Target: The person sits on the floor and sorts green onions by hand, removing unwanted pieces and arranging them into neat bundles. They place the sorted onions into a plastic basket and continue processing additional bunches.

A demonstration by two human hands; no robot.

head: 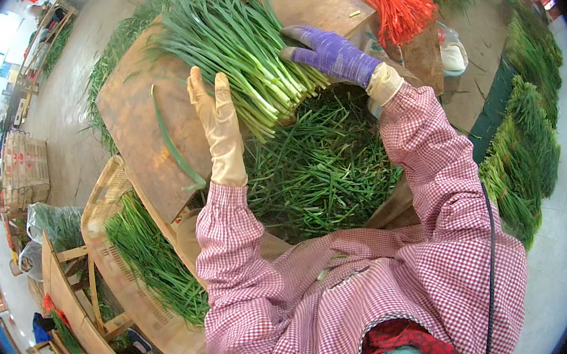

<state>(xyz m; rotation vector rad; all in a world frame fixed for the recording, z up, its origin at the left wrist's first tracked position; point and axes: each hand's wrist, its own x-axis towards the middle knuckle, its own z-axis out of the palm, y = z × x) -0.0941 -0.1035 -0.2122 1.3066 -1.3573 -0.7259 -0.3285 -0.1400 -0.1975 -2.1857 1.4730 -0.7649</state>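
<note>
A thick pile of green chives (244,46) lies on a worn wooden board (151,154), its pale cut ends towards me. My left hand (218,121), in a cream rubber glove, is beside the pile's left edge with its fingers apart; whether it touches the stems I cannot tell. On the other side, my right hand (335,55) wears a purple knit glove over a cream one. Its spread fingertips reach the right edge of the pile and grip nothing. One loose chive leaf (171,142) rests on the board to the left.
Below the board's near edge is a heap of chive trimmings (324,172). Red plastic ties (384,0) hang over the board's far right corner. A plastic basket (103,216) with chives stands at my left. Stacked chive bundles (526,167) lie on the right.
</note>
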